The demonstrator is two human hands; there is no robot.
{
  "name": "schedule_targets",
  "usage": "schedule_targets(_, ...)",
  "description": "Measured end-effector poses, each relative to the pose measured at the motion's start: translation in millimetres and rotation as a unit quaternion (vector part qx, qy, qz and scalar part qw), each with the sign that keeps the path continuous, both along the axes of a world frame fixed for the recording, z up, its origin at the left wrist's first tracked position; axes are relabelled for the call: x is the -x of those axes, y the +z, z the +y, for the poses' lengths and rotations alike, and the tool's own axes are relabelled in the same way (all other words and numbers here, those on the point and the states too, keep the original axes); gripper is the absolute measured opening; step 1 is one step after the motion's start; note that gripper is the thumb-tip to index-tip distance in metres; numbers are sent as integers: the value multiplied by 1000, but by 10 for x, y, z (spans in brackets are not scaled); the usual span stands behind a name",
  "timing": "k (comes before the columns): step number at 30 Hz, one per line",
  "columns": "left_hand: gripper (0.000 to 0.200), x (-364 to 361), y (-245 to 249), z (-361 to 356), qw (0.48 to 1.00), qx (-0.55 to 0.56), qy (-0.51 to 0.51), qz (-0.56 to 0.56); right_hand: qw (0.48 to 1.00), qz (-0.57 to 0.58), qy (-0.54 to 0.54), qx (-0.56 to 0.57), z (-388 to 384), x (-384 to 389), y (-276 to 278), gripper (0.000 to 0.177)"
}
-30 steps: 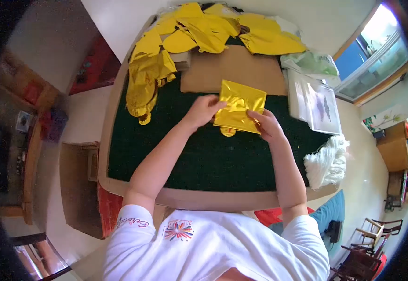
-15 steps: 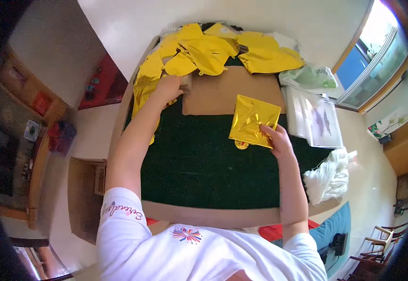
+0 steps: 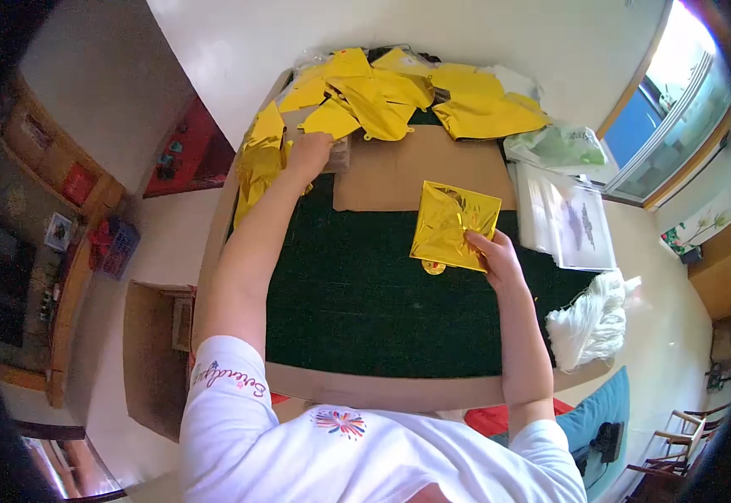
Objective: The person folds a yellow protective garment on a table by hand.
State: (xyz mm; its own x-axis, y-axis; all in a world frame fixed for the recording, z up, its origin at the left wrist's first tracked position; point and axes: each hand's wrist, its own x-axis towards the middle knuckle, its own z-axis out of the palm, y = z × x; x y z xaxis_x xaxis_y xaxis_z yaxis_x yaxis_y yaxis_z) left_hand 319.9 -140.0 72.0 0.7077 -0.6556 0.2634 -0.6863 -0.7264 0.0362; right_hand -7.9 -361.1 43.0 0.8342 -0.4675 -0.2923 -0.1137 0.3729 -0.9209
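The right hand (image 3: 491, 258) pinches the near right corner of a folded gold foil piece (image 3: 453, 225), fingers closed on it. The piece sits slightly tilted over the green mat (image 3: 365, 310), right of the middle of the surface (image 3: 382, 391), its far edge overlapping a cardboard sheet (image 3: 407, 172). The left hand (image 3: 311, 151) reaches to the far left corner and touches the pile of gold foil shapes (image 3: 365, 101); whether it grips anything cannot be told. Along the right edge lie a stack of clear sleeves (image 3: 571, 222) and a bundle of white string (image 3: 592, 314).
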Motion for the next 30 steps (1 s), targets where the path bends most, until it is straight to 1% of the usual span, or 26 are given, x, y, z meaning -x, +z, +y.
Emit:
schedule_targets(2,21,-52,27,-13,993,105,-8,45,1000,-8,2,-1,10,-8,16,25)
schedule_targets(3,21,-89,43,-24,993,105,-9,44,1000,-8,0,-4,12,-6,16,25)
schedule_targets(5,19,-180,100,-50,988,109,-1,110,1000,-10,-3,-6,4,-3,14,25)
schedule_targets(6,19,-218,126,-48,988,109,-2,109,1000,-12,-5,-12,4,-4,6,25)
schedule_targets(8,21,-295,188,-37,972,86,-1,218,1000,-15,-8,-18,-16,-9,-16,26)
schedule_targets(9,21,-331,204,-30,972,85,-2,217,1000,-14,1,-16,-35,-11,-31,27)
schedule_targets(11,20,-383,202,-8,956,88,-11,278,1000,-12,11,-14,-35,-6,-41,28)
schedule_targets(12,20,-335,238,-19,957,88,-11,278,1000,-6,12,-8,-22,-4,-21,27)
schedule_targets(14,18,-218,287,-80,980,107,-21,169,1000,-1,14,-1,-20,-9,4,27)
schedule_targets(15,18,-84,339,-123,980,107,-21,169,1000,-1,6,-3,-25,-10,5,28)
schedule_targets(17,18,357,443,-209,980,182,-76,35,1000,-3,-11,-5,-82,0,-44,29)
schedule_targets(18,16,630,505,-230,981,159,-103,32,1000,-5,-22,-4,-175,9,-82,29)
schedule_targets(19,13,944,554,-234,982,137,-130,28,999,-32,-40,-18,-255,44,-77,28)
schedule_targets(20,11,1313,559,-207,981,112,-160,-4,996,-48,-63,-29,-311,94,-8,31)
schedule_targets(21,8,1677,486,-152,977,88,-190,-35,994,-64,-85,-39,-377,139,52,34)
schedule_targets(22,7,1957,283,-76,967,99,-231,-32,990,-52,-124,-43,-508,141,-39,33)
schedule_targets(23,9,2250,123,-3,955,65,-279,-70,988,-57,-130,-54,-590,154,-70,32)
schedule_targets(24,11,2587,132,96,952,37,-300,-52,987,-60,-135,-66,-624,157,-101,31)
schedule_targets(26,18,2896,-68,260,927,17,-356,118,986,-41,-149,-59,-539,144,-58,31)
schedule_targets(27,23,2907,-20,286,916,-25,-358,181,990,-42,-129,-43,-504,134,-53,28)
schedule_targets(29,25,2566,-161,251,903,-29,-421,78,994,-53,-93,-33,-461,107,-70,25)
schedule_targets(30,26,2393,-122,192,936,-6,-322,141,994,-49,-93,-35,-447,114,-79,25)
